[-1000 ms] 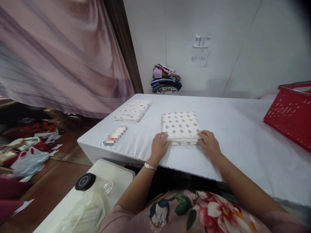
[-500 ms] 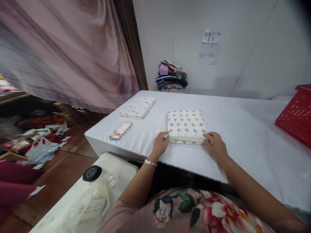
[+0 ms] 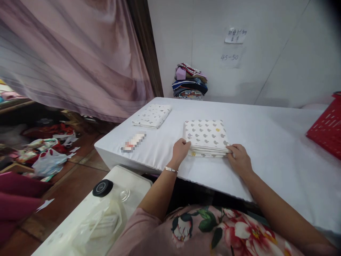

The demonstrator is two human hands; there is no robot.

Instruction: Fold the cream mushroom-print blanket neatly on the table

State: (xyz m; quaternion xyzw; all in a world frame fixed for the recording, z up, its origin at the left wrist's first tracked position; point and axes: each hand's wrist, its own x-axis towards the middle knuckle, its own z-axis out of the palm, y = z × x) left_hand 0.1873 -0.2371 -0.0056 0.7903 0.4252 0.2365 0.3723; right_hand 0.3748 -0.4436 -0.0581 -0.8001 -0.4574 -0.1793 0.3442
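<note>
A folded white cloth (image 3: 206, 134) with grey and a few yellow prints lies in front of me on the white-covered table (image 3: 271, 142). My left hand (image 3: 181, 151) pinches its near left corner, fingers closed. My right hand (image 3: 239, 158) grips the near right corner between thumb and fingers. Several folded layers show along the near edge, and the upper ones are slightly lifted from the bottom one. Another folded white cloth (image 3: 153, 116) with small dark prints lies at the table's far left.
A blurred-out flat object (image 3: 133, 142) lies on the left of the table. Folded clothes (image 3: 190, 81) are stacked behind it. A red basket (image 3: 326, 126) stands at the right. Nearer left, a white surface (image 3: 133, 177) holds a black round lid (image 3: 102, 187) and a plastic bag (image 3: 98, 227).
Both hands still hold the cloth's near corners. The upper layers at the near edge have risen a little, with the left hand slightly higher. The view has shifted slightly.
</note>
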